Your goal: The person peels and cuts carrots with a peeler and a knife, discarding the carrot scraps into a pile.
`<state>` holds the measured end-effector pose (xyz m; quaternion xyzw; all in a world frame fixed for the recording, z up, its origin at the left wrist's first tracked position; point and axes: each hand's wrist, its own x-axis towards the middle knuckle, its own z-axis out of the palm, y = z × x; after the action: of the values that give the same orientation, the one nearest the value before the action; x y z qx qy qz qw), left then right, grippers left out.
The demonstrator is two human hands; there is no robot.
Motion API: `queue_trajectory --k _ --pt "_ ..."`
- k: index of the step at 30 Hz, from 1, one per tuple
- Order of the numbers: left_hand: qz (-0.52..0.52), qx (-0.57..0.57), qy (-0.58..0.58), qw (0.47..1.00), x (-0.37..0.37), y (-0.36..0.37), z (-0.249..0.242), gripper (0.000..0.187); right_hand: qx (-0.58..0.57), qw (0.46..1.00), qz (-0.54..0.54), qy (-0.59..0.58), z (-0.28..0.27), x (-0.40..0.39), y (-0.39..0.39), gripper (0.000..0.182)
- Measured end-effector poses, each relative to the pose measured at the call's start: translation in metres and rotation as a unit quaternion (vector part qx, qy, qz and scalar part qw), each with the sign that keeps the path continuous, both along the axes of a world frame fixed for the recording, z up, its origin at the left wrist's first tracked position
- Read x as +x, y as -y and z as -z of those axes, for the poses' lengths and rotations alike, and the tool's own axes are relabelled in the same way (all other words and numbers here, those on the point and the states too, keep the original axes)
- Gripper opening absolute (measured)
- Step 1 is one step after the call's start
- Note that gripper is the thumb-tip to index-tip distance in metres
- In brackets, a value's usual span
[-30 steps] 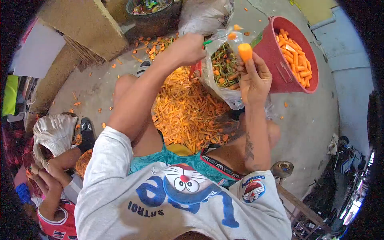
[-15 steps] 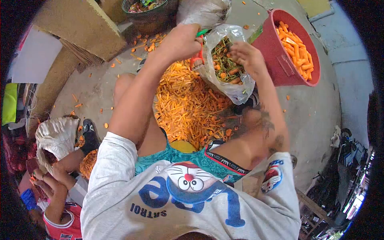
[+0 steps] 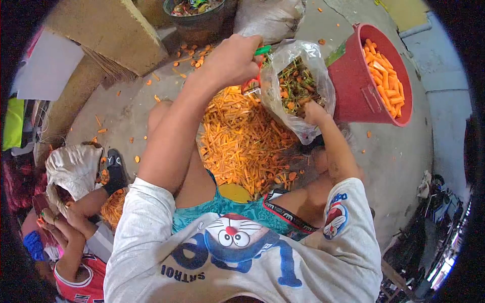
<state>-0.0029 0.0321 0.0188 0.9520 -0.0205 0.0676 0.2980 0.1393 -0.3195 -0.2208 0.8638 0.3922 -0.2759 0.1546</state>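
Left hand point(image 3: 241, 58): fingers are curled firmly around a green handle point(image 3: 262, 50), held out near the rim of the bag; whatever is fixed to that handle cannot be made out
Right hand point(image 3: 316, 112): fingertips are sunk among the bag's contents; whether they are closed on a piece or only laid over it cannot be told
Clear plastic bag point(image 3: 305, 130): carrots and green stems point(image 3: 295, 83) are held inside, below a gaping, crumpled mouth
Bag risk: the thin film could be torn or pulled over if the right wrist were caught on its loose rim
Handle risk: the right hand or the film could be nicked if a sharp end were swung across
Picking risk: a stem might be grasped instead of a carrot, since both are tangled together
Red bucket point(image 3: 351, 83): peeled carrots point(image 3: 386, 81) are piled inside, just beside the bag; some could be spilled by a knock from the right forearm
Peel heap point(image 3: 242, 136): spread on the floor between the legs; dropped pieces could easily be lost in it
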Motion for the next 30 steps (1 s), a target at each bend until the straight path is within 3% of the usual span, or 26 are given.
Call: queue_trajectory --k 2,4,5,7,8,10,11,14,16,17,19,20,22,23,25,28,29,30 --pt "-0.004 -0.003 -0.005 1.000 -0.002 0.001 -0.002 0.027 -0.028 0.999 -0.021 -0.011 0.016 0.015 0.009 0.033" --pt "-0.008 -0.003 -0.010 1.000 -0.003 0.001 -0.003 0.027 0.068 0.996 -0.057 0.013 0.052 0.026 0.024 0.041" --pt "-0.002 0.000 0.002 1.000 -0.003 0.002 -0.002 0.028 0.070 0.996 -0.058 0.012 0.052 0.026 0.025 0.041" --pt "0.003 0.003 0.013 1.000 -0.005 0.000 0.002 0.028 0.030 0.999 0.006 -0.021 0.004 0.008 0.007 0.045" --pt "0.005 0.001 0.010 1.000 -0.005 -0.002 0.005 0.028 0.030 0.999 0.005 -0.021 0.011 0.011 0.007 0.045" --pt "0.008 0.000 0.009 1.000 -0.006 -0.003 0.002 0.028 -0.044 0.989 -0.143 0.008 0.037 0.024 0.015 0.046" --pt "0.003 0.000 0.006 1.000 -0.007 -0.003 -0.001 0.028 -0.044 0.989 -0.143 0.009 0.040 0.029 0.020 0.046" --pt "0.003 -0.003 0.010 1.000 -0.009 -0.006 -0.001 0.027 0.045 0.995 -0.086 -0.033 0.021 0.025 0.021 0.040" --pt "0.007 -0.008 0.019 1.000 -0.007 -0.007 -0.001 0.026 0.227 0.971 0.006 -0.080 -0.025 0.011 0.011 0.026" --pt "0.003 -0.007 0.028 1.000 -0.007 -0.008 -0.002 0.025 0.225 0.971 0.005 -0.079 -0.031 0.009 0.005 0.026" --pt "-0.001 -0.005 0.038 0.999 -0.007 -0.009 -0.002 0.024 0.453 0.870 0.194 -0.035 -0.045 -0.001 -0.012 0.029" --pt "-0.010 -0.044 0.063 0.997 -0.005 -0.011 -0.001 0.023 0.453 0.870 0.194 -0.034 -0.058 -0.003 -0.024 0.029" --pt "-0.018 -0.082 0.091 0.992 -0.001 -0.011 -0.002 0.022 0.522 0.701 0.458 -0.163 -0.118 -0.016 -0.059 0.032" --pt "-0.022 -0.144 0.106 0.984 0.000 -0.010 -0.004 0.021 0.523 0.701 0.457 -0.160 -0.125 -0.015 -0.062 0.032" --pt "-0.026 -0.206 0.124 0.970 0.004 -0.009 -0.009 0.021 0.637 0.468 0.494 -0.362 -0.146 -0.013 -0.072 0.035" --pt "-0.008 -0.387 0.091 0.918 0.006 -0.004 -0.014 0.020 0.606 0.514 0.488 -0.360 -0.188 -0.072 -0.093 0.032" --pt "-0.008 -0.387 0.093 0.917 0.005 -0.001 -0.016 0.020 0.606 0.516 0.487 -0.360 -0.198 -0.087 -0.096 0.032" --pt "-0.016 -0.408 0.074 0.910 0.004 0.003 -0.018 0.021 0.612 0.478 0.491 -0.394 -0.206 -0.098 -0.098 0.029"
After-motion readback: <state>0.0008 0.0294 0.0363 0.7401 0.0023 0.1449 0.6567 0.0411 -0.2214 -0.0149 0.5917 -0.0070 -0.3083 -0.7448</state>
